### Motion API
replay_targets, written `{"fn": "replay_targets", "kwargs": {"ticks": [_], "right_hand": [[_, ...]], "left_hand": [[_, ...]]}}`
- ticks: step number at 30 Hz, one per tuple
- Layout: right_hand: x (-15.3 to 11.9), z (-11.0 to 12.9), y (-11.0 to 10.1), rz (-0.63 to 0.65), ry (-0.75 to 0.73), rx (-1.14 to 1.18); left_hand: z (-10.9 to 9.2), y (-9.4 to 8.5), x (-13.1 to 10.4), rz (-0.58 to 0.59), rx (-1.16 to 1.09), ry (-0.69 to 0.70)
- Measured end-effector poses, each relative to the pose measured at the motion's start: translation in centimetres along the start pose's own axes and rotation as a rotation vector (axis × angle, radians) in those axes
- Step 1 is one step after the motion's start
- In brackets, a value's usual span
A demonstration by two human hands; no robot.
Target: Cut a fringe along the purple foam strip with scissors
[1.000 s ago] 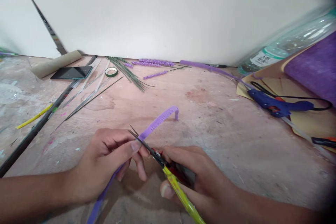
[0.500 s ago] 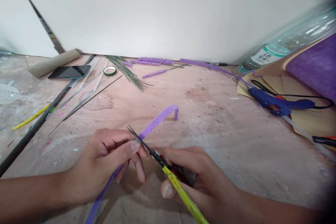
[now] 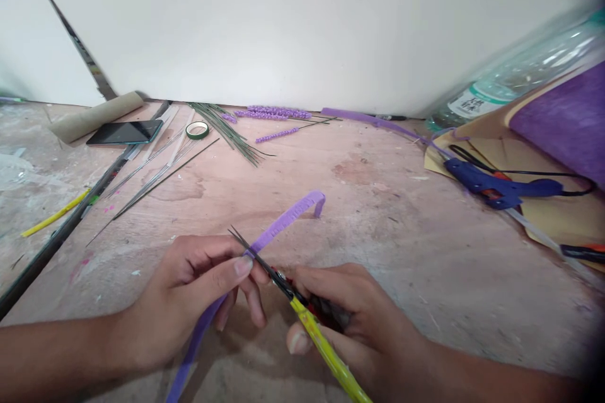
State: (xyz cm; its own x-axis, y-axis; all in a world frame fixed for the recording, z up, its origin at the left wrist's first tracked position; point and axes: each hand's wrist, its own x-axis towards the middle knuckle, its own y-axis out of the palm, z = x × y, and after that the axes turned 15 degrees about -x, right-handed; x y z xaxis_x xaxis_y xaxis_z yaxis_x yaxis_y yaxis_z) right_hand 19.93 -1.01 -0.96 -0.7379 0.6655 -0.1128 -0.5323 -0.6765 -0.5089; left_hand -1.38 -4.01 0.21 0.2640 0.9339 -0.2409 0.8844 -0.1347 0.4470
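Note:
My left hand pinches a long purple paper strip between thumb and forefinger. One end of the strip reaches up and right and curls over at its tip, with small cuts along its edge; the other end hangs below the palm toward the front. In my right hand is a pair of scissors with a yellow-wrapped handle. Their narrow dark blades cross the strip just beyond my left thumb, the tips slightly apart. My right fingers partly hide the other handle.
Green wire stems and purple flower spikes lie by the white board. To the left are a green tape roll, a phone and a cardboard tube. A blue glue gun and a plastic bottle are at right.
The strip's curled far end has shifted slightly right, and its hanging end has swung a little right. Both hands keep almost the same place, the blades still across the strip.

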Motion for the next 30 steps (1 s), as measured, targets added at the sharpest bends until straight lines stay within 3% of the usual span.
{"fn": "replay_targets", "kwargs": {"ticks": [10,23,30], "right_hand": [[0.0,0.8,-0.1,-0.028,-0.048,-0.077],[0.2,0.4,-0.1,-0.079,-0.067,-0.079],[0.3,1.2,-0.6,-0.069,-0.046,-0.1]], "left_hand": [[0.1,-0.5,-0.3,0.087,0.052,0.007],[-0.4,0.2,0.0,0.041,-0.056,-0.03],[-0.4,0.0,0.0,-0.015,-0.032,0.019]]}}
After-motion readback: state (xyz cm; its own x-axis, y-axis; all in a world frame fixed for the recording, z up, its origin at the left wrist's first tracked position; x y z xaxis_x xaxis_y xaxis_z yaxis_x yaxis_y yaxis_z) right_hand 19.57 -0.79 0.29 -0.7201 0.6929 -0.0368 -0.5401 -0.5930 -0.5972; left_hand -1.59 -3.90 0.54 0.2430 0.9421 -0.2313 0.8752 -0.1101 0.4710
